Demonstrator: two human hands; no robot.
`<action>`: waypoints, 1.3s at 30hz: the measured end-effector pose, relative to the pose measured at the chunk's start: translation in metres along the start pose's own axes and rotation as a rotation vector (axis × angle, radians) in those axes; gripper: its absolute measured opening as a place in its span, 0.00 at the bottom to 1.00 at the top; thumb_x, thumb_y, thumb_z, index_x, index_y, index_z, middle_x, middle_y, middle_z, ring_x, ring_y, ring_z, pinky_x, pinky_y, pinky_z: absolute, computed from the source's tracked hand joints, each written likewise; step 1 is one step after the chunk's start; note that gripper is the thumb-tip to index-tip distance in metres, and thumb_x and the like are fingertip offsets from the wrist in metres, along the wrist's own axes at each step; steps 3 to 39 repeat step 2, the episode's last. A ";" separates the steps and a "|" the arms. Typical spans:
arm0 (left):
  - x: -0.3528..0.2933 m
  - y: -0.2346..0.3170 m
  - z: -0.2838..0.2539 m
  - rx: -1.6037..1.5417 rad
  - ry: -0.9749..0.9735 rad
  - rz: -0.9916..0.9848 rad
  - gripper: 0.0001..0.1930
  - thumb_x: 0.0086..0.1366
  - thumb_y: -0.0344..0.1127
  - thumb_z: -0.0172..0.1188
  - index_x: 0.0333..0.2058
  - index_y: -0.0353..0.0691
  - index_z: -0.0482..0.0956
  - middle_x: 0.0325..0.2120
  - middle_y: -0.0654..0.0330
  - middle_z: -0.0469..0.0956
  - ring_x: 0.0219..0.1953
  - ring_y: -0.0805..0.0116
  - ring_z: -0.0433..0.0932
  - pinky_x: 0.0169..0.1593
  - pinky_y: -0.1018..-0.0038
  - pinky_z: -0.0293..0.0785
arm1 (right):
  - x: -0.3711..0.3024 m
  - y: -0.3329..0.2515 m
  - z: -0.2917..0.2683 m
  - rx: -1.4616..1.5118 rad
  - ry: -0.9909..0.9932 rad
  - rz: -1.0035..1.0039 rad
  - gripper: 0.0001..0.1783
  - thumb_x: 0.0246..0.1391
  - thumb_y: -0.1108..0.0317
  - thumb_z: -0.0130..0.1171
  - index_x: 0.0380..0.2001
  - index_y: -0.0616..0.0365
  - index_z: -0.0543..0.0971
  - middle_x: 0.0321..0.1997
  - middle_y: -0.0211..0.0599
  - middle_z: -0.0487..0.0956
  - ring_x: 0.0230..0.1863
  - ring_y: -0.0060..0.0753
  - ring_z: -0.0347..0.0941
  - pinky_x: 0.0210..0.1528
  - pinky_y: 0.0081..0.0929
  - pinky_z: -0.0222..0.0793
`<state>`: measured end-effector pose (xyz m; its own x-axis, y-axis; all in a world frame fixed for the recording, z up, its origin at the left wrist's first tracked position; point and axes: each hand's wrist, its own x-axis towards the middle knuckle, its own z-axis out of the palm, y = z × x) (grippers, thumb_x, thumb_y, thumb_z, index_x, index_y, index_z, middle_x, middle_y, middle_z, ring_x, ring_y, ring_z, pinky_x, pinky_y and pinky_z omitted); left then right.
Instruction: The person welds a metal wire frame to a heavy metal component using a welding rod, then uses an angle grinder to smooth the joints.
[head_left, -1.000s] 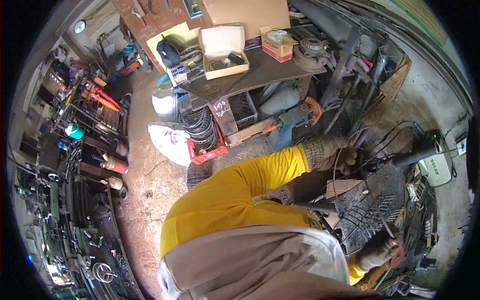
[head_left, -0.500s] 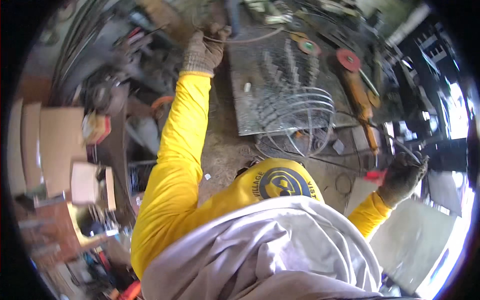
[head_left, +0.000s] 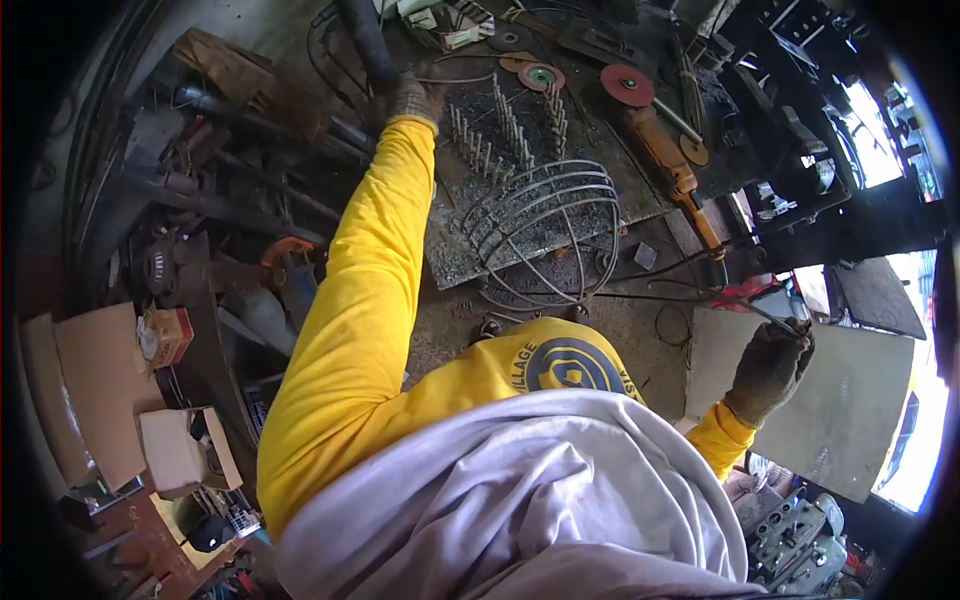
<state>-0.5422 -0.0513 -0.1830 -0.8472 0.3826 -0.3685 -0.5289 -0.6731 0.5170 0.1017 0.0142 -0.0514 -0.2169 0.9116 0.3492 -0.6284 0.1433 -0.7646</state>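
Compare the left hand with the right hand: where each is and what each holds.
The left hand stretches far out to the metal bench, by a dark pipe; the right hand stays close, beside a pale board. The right hand grips a thin rod; what the left grips is unclear. Both wear dirty work gloves and yellow sleeves.

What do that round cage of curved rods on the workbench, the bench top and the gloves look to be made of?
The cage looks like bare steel rod: thin, grey and dully shiny. The bench top seems a steel plate, dark, pitted and speckled. The glove on the right hand and the one on the left hand look like knitted fabric, grey-brown and soiled, though the weave is hard to make out.
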 end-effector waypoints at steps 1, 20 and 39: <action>-0.002 0.001 -0.005 0.148 0.020 0.013 0.32 0.65 0.44 0.63 0.64 0.43 0.62 0.57 0.53 0.73 0.55 0.50 0.76 0.56 0.38 0.70 | 0.004 0.005 0.001 -0.033 0.012 -0.003 0.14 0.66 0.64 0.55 0.51 0.56 0.74 0.49 0.40 0.79 0.44 0.33 0.75 0.47 0.35 0.71; -0.005 0.012 -0.009 0.143 0.028 0.031 0.32 0.65 0.44 0.63 0.64 0.43 0.62 0.57 0.53 0.73 0.55 0.50 0.76 0.56 0.38 0.70 | 0.007 0.009 0.003 -0.044 0.001 0.006 0.14 0.66 0.64 0.55 0.51 0.56 0.74 0.49 0.40 0.79 0.45 0.33 0.75 0.47 0.35 0.71; -0.005 0.012 -0.009 0.143 0.028 0.031 0.32 0.65 0.44 0.63 0.64 0.43 0.62 0.57 0.53 0.73 0.55 0.50 0.76 0.56 0.38 0.70 | 0.007 0.009 0.003 -0.044 0.001 0.006 0.14 0.66 0.64 0.55 0.51 0.56 0.74 0.49 0.40 0.79 0.45 0.33 0.75 0.47 0.35 0.71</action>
